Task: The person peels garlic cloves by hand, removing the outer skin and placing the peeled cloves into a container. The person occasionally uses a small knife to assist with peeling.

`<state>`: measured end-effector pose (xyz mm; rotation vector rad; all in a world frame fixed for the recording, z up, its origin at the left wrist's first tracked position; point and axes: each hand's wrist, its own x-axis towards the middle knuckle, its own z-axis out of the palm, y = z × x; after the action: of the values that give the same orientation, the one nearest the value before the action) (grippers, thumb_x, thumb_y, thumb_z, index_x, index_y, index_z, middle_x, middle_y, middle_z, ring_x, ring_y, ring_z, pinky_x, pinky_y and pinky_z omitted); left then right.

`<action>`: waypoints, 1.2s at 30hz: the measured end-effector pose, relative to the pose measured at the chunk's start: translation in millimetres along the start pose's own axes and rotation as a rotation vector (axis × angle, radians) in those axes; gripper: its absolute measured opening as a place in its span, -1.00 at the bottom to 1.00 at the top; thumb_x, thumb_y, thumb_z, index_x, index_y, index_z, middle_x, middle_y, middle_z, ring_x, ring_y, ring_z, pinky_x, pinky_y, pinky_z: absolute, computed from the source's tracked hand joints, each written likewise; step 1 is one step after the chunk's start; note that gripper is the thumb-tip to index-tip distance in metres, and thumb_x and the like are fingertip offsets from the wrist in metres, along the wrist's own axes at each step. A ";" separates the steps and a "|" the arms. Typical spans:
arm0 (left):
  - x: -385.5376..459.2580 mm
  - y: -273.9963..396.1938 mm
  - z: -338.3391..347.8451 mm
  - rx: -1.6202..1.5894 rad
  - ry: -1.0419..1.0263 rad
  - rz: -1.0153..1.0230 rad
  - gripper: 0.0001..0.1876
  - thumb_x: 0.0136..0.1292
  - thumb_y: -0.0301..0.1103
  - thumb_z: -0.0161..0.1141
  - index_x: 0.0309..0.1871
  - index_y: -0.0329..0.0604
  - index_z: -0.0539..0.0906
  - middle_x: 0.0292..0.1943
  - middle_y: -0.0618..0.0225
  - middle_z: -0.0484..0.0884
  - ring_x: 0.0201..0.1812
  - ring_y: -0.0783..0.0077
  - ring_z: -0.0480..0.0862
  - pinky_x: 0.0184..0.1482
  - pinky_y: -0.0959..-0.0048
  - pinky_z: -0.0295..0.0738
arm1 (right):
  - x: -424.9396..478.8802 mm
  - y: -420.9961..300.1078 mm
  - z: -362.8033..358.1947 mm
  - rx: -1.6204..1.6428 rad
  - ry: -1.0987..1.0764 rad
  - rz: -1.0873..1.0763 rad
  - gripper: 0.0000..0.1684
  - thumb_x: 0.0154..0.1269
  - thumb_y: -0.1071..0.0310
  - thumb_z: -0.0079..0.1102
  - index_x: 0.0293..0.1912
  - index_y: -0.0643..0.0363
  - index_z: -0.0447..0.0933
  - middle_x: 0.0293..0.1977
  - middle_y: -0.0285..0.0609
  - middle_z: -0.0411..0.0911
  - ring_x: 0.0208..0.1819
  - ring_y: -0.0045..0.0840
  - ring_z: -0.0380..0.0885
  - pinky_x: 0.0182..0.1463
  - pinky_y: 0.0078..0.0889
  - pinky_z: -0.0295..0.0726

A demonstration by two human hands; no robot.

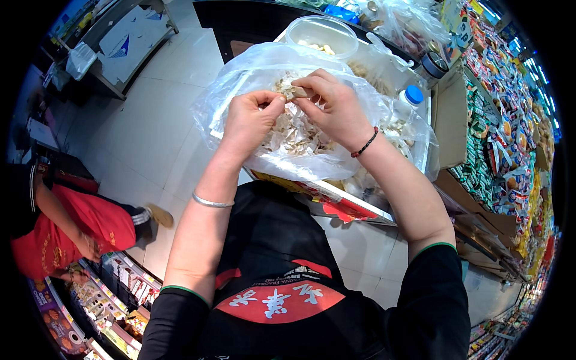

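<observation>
Both my hands meet over a clear plastic bag (265, 58) spread open on a white-edged stand. Papery garlic skins (297, 132) fill the bag. Between my fingertips is a small, pale, papery piece, apparently a garlic clove or bulb (300, 92). My left hand (254, 117) pinches its left end with thumb and forefinger; my right hand (330, 105) grips its right side with thumb and curled fingers. Just beyond, a clear round plastic tub (321, 33) holds several peeled garlic cloves (326, 48). My fingers partly hide the held piece.
A blue-capped bottle (411, 96) and a dark-lidded jar (433, 65) stand at the right, beside a cardboard box (452, 117) and shelves of packaged snacks (513, 148). More plastic bags (405, 22) lie at the back. A person in a red apron (85, 225) is at the left, near snack shelves.
</observation>
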<state>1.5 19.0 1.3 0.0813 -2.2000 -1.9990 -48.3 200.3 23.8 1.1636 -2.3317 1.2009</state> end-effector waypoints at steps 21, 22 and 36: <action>-2.2 -0.3 -0.9 -0.072 -0.108 0.021 -0.76 0.45 -0.29 0.21 -0.09 -0.31 0.74 -0.43 0.52 0.65 -0.49 0.76 0.44 -0.43 0.67 0.36 | -1.4 4.5 -6.5 -0.183 -0.151 -0.019 -0.71 0.37 0.31 0.19 0.04 0.19 0.57 -0.20 -0.09 0.54 -0.24 -0.17 0.60 -0.17 -0.21 0.58; -2.3 -0.4 -0.9 -0.078 -0.100 0.020 -0.75 0.44 -0.29 0.22 -0.10 -0.32 0.74 -0.45 0.51 0.64 -0.48 0.75 0.46 -0.43 0.65 0.37 | -1.7 2.7 -7.1 -0.217 -0.164 -0.015 -0.72 0.36 0.30 0.19 0.01 0.17 0.58 -0.20 -0.10 0.55 -0.21 -0.15 0.60 -0.14 -0.17 0.57; -4.7 4.2 0.4 0.076 0.040 0.019 -0.77 0.35 -0.29 0.29 -0.19 -0.33 0.76 -0.42 0.49 0.68 -0.43 0.73 0.52 -0.37 0.65 0.42 | -4.1 2.1 0.5 -0.156 -0.135 -0.011 -0.70 0.41 0.33 0.15 0.07 0.21 0.51 -0.15 -0.01 0.57 -0.28 -0.13 0.59 -0.19 -0.24 0.58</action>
<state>6.3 20.5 5.0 0.1089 -2.2433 -1.8875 -47.1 202.8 20.1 1.2354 -2.4631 0.9433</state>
